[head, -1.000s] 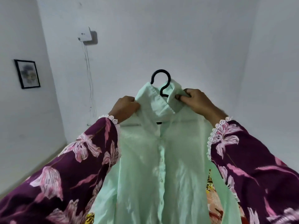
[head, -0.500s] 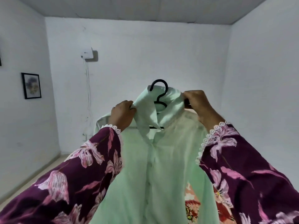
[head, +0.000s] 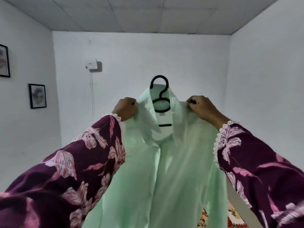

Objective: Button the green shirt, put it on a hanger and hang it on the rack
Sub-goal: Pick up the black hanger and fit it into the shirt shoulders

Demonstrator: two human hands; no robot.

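The shirt (head: 164,170) hung on the hanger (head: 160,94) between the fingers, the left hand (head: 125,109) and right hand (head: 201,109) each pinching a shoulder, so the hanging step seemed next, calling for a rack, not in view

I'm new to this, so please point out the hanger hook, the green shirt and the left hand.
hanger hook (head: 162,79), head view, top of the black curve.
green shirt (head: 172,178), head view, front panel.
left hand (head: 125,109), head view, back of hand.
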